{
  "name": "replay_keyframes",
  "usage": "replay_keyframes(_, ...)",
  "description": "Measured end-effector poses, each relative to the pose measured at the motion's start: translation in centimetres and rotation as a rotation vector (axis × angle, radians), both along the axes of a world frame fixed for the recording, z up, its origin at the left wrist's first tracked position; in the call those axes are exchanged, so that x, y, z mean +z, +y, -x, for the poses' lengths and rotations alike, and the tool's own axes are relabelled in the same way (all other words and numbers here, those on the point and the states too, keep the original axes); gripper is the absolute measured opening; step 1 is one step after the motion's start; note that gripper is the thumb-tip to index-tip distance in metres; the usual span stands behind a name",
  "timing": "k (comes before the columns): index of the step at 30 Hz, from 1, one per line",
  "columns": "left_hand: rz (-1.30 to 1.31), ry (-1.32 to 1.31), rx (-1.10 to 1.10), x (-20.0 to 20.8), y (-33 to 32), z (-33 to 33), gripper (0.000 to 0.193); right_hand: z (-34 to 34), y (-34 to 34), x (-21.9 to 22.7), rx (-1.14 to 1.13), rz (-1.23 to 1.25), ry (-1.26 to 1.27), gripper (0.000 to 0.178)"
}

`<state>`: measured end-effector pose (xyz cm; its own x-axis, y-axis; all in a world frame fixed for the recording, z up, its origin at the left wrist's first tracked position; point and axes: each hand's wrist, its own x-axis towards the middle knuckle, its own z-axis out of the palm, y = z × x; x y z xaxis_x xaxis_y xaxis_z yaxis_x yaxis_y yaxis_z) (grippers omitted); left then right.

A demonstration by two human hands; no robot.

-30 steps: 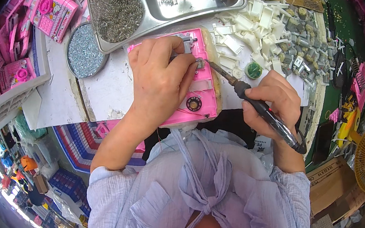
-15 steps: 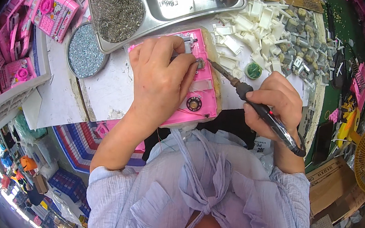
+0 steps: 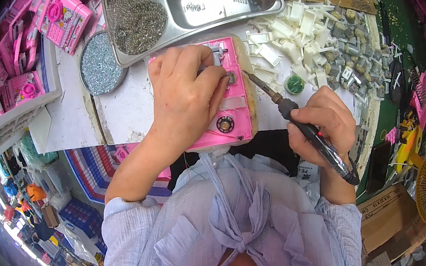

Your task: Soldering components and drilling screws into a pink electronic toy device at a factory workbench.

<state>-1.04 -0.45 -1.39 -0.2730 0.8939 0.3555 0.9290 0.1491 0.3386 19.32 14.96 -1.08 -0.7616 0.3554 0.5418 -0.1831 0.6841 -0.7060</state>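
Note:
A pink plastic toy housing (image 3: 237,115) lies with its inside up in front of me, showing a small round black speaker (image 3: 225,124) and small metal parts. Over its left side bends my left hand (image 3: 184,89), thumb and forefinger pinched together at a small part near the upper middle. What they grip is hidden by the fingers. My right hand (image 3: 327,124) is closed round the black handle of a soldering iron (image 3: 314,134). The iron's tip points up and left, just beside the housing's right edge, close to my left fingertips. Its cord loops by my right wrist.
A metal tray (image 3: 167,27) heaped with small screws and a round dish (image 3: 102,64) of silvery bits stand at the upper left. White plastic parts (image 3: 307,30) and small grey motors (image 3: 347,70) pile up behind, near a green round lump (image 3: 294,84). Pink toys (image 3: 64,19) crowd the far left.
My right hand and the soldering iron's handle have shifted slightly to the right. My left hand keeps its pinch over the pink housing.

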Motion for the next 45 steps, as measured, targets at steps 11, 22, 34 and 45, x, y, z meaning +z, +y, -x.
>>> replay_keyframes(11,0.014,0.024,0.014,0.3,0.1,-0.1,0.018,-0.4,0.1,0.0,-0.007,0.024,-0.018,0.032)
replay_keyframes(22,-0.03,0.01,0.0,-0.3,-0.2,0.0,0.016,-0.6,0.0,-0.5,-0.013,0.031,0.006,0.032)
replay_keyframes(34,-0.09,0.002,-0.009,-0.8,-0.5,0.0,0.017,-0.7,-0.1,-0.3,-0.002,0.035,0.0,0.032)
replay_keyframes(45,-0.069,-0.101,-0.008,-0.4,-0.7,-0.2,0.015,-0.8,-0.4,-0.3,-0.006,0.036,0.016,0.033)
